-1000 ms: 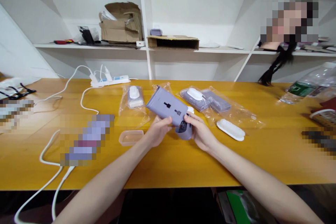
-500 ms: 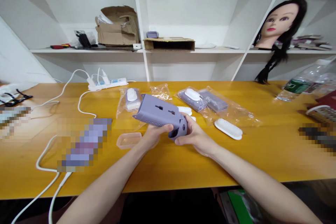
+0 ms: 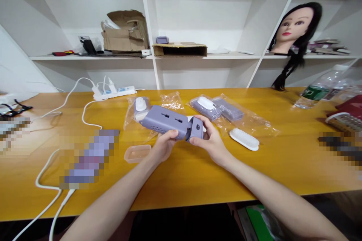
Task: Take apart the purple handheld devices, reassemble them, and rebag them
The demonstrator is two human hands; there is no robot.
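My left hand (image 3: 164,145) is closed on a long purple plastic housing (image 3: 166,120) with two dark key-shaped slots on its upper face and small holes along its side. In the fingers of my right hand (image 3: 213,139) is a short purple end cap (image 3: 196,129) with a dark oval opening. The cap sits at the housing's right end, tilted, with a dark gap between the two parts. Whether they are joined inside that gap, I cannot tell. Behind the cap, a white oval piece is partly hidden. To the left of my left hand lies a clear shallow tray (image 3: 137,154).
Bagged purple parts with white oval pieces (image 3: 206,102) lie behind my hands. Another white oval bristled piece (image 3: 244,139) is at right. A phone (image 3: 92,158) with a white cable, a power strip (image 3: 114,92) and a water bottle (image 3: 313,89) are on the table. Shelves stand behind.
The housing has been lowered and turned flatter, its left end dropping. The cap has turned to face me more, and a gap now shows between it and the housing.
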